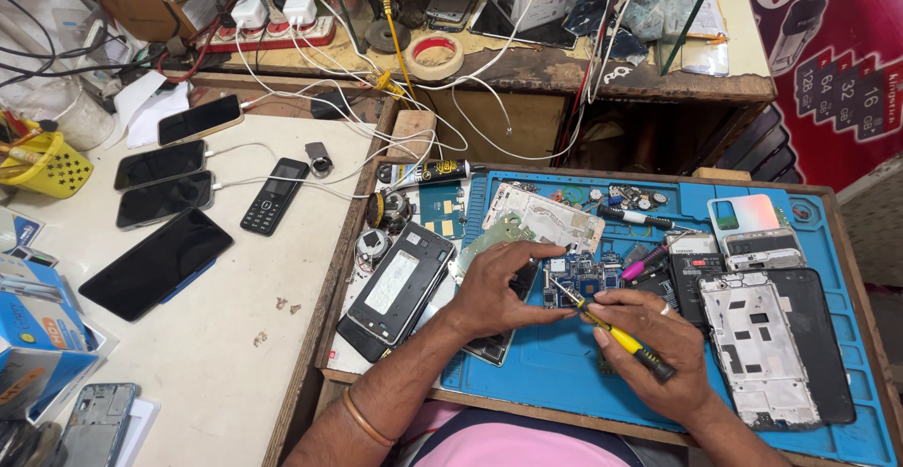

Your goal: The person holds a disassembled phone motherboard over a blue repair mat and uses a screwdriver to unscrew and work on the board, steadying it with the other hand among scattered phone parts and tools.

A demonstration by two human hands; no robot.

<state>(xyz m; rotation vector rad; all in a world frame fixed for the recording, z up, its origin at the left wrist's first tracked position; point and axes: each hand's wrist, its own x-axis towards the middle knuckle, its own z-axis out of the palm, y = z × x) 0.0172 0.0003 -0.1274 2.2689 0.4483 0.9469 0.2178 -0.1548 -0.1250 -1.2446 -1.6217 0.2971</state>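
Left hand [499, 288] is down flat on the blue repair mat [564, 364], palm low, fingers curled and spread over the opened phone [503, 326], pinning it against the mat. The forearm runs in from the lower left, a bangle at the wrist.

Right hand [654, 340] sits just right of that phone, knuckles up, fingers wrapped shut around the yellow-handled screwdriver [616, 335] in a pen-like hold. The screwdriver's long axis runs on a diagonal: black butt end low and to the right, past the fingers, thin metal shaft pointing up and to the left. Its tip comes down at the blue circuit board [578, 279] exposed just beside the left fingertips; whether the tip actually touches the board, I cannot tell.

The phone under the left hand lies lengthwise from lower left to upper right, mostly hidden by the hand. To its left on the mat, a black phone frame [400, 288] lies tilted the same way. Well to the right of the phone, a bare white chassis [757, 349] lies upright along the mat's right side, a black back cover [818, 335] touching it.
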